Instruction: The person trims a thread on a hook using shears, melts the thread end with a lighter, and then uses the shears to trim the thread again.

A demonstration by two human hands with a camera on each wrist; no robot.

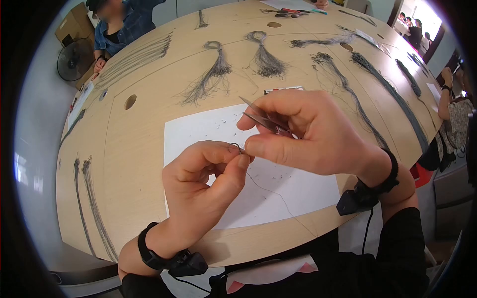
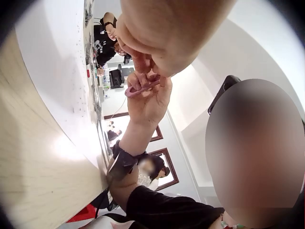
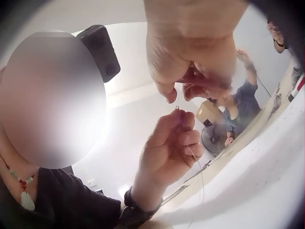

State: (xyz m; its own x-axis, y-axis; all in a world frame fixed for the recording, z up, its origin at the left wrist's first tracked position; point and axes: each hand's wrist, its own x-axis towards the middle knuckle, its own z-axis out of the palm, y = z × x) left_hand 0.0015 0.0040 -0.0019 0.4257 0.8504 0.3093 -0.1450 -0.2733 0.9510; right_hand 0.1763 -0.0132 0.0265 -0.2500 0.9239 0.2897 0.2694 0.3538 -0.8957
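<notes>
My left hand (image 1: pixel 201 181) pinches a small dark hook (image 1: pixel 235 145) between thumb and forefinger, its curve standing up over the fingertips. From the pinch a thin line (image 1: pixel 271 190) trails down across the white paper (image 1: pixel 189 130). My right hand (image 1: pixel 318 131) holds small scissors (image 1: pixel 262 121), blades spread apart and pointing left, above the left fingers. The right thumb reaches down beside the left fingertips. In the left wrist view a pinkish scissors handle (image 2: pixel 135 90) shows around the right fingers. The right wrist view shows the line (image 3: pixel 200 174) hanging from the left hand.
Dark specks dot the paper. Beyond it lie looped bundles of thin lines (image 1: pixel 217 62), with longer bundles (image 1: pixel 392 94) to the right and more strands (image 1: pixel 87 184) at left. Other people (image 1: pixel 124 25) sit around the table (image 1: pixel 134 164), and several tools (image 1: pixel 290 12) lie at the far side.
</notes>
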